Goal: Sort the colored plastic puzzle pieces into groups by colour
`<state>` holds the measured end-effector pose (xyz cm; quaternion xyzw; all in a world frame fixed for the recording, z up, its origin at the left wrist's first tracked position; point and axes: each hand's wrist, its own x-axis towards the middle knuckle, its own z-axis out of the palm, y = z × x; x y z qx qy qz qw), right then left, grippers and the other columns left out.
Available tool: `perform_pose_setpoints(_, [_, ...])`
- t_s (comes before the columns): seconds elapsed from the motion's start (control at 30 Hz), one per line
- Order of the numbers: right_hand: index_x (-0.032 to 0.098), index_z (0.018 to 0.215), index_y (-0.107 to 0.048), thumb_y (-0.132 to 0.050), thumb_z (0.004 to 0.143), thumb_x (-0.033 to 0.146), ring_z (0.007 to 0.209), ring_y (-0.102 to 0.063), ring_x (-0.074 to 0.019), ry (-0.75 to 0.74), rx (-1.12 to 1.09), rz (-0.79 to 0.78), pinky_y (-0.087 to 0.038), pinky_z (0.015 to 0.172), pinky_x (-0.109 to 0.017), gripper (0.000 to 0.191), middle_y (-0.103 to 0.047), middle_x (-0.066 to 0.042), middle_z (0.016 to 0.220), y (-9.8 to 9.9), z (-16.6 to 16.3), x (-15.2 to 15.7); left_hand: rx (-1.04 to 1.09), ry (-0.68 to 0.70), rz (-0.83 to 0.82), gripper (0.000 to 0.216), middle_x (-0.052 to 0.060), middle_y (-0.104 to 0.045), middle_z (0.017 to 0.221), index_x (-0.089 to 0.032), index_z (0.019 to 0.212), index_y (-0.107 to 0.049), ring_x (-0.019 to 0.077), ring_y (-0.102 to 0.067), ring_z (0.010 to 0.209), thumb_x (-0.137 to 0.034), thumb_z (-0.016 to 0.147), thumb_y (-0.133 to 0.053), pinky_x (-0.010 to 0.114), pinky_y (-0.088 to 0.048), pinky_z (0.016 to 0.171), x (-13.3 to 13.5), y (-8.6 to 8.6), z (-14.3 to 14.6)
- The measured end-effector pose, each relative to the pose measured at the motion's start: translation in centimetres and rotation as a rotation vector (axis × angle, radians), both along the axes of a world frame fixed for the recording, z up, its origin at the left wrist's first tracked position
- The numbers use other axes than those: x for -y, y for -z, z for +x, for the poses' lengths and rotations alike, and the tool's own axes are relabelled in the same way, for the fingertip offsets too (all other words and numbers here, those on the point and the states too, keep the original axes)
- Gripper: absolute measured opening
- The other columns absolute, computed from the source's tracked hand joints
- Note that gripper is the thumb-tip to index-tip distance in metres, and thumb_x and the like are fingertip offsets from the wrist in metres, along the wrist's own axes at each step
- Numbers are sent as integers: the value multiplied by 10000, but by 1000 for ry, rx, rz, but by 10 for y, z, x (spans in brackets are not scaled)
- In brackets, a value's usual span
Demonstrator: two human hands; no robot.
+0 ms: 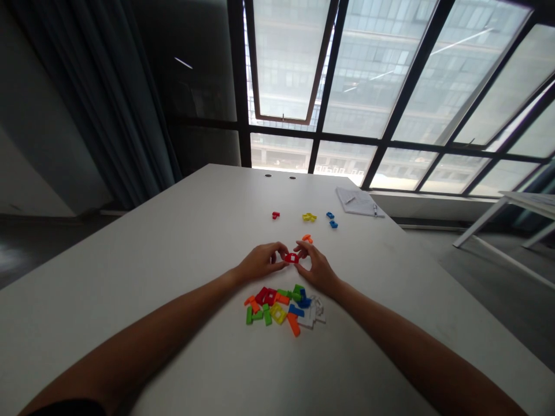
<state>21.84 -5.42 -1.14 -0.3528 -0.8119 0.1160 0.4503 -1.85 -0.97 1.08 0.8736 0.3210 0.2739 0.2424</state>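
Note:
Between the fingertips of both hands, just above the white table (182, 254), is a small red plastic piece (287, 257) with a square hole. My left hand (261, 261) pinches its left end with thumb and fingers. On the other side, my right hand (319, 268) curls its thumb and fingers around the right end. An orange piece (307, 238) lies just beyond my right fingers. Nearer to me, between the forearms, is a loose pile with green pieces (266, 315), a yellow piece (278, 314), blue pieces (296, 310), white pieces (307, 318), plus orange and red ones.
Farther back on the table lie a red piece (276, 215), yellow pieces (309, 217) and two blue pieces (333, 224). Papers (356, 199) with pens rest at the far right edge. Windows stand behind, and another table (529, 197) is at right.

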Motion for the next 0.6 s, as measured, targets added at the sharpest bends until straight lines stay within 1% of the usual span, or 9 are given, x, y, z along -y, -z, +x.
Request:
perform_pose_setpoints(0.1, [258, 1452, -423, -624, 910, 168, 954, -645, -208, -2, -1, -1, -567, 905, -414, 585, -642, -99, 1187, 1, 0, -1, -26, -25, 13, 343, -3, -719, 995, -234, 1155, -640, 130, -637, 706, -439, 885, -692, 257, -489, 682, 2, -1, 0])
perform_pose_setpoints(0.2, [260, 1465, -408, -620, 909, 170, 969, -651, -216, 3, 24, -12, -564, 925, -433, 601, -636, -100, 1202, 4, 0, -3, -81, -70, 90, 316, -10, -716, 978, -259, 1144, -677, 133, -625, 703, -460, 900, -666, 265, -469, 688, 3, -2, 2])
perform_pose_setpoints(0.3, [249, 1486, -383, -646, 886, 180, 1008, -647, -241, 44, 79, -38, -540, 974, -486, 659, -614, -119, 1255, 6, 0, -5, -138, -192, 155, 267, -8, -714, 947, -264, 1087, -701, 156, -638, 763, -449, 906, -636, 275, -450, 693, 3, 0, 3])
perform_pose_setpoints(0.37, [235, 1477, -398, -663, 865, 179, 1016, -640, -252, 71, 110, -58, -532, 983, -500, 669, -600, -130, 1276, 7, 0, -7, -193, -306, 147, 266, 1, -713, 926, -253, 1058, -700, 176, -645, 790, -451, 891, -636, 282, -437, 665, 0, 1, 3])
perform_pose_setpoints(0.43, [223, 1423, -467, -661, 858, 168, 1030, -633, -253, 79, 146, -71, -525, 988, -490, 600, -600, -130, 1274, 7, 0, -7, -262, -401, 122, 262, 12, -713, 907, -246, 1008, -699, 192, -643, 787, -464, 887, -621, 289, -419, 628, -6, 3, 2])
perform_pose_setpoints(0.5, [216, 1332, -553, -655, 862, 158, 1089, -618, -262, 79, 196, -80, -508, 1008, -480, 484, -619, -122, 1251, 5, -1, -7, -322, -459, 121, 269, 28, -715, 919, -245, 983, -700, 208, -646, 805, -477, 896, -598, 294, -415, 622, -15, 5, 1])
perform_pose_setpoints(0.6, [209, 1204, -631, -660, 866, 151, 1153, -601, -274, 84, 263, -109, -477, 1032, -481, 345, -663, -106, 1194, 3, -2, -6, -379, -520, 162, 313, 61, -715, 1013, -241, 1042, -697, 231, -657, 881, -494, 922, -555, 302, -443, 673, -35, 4, 2])
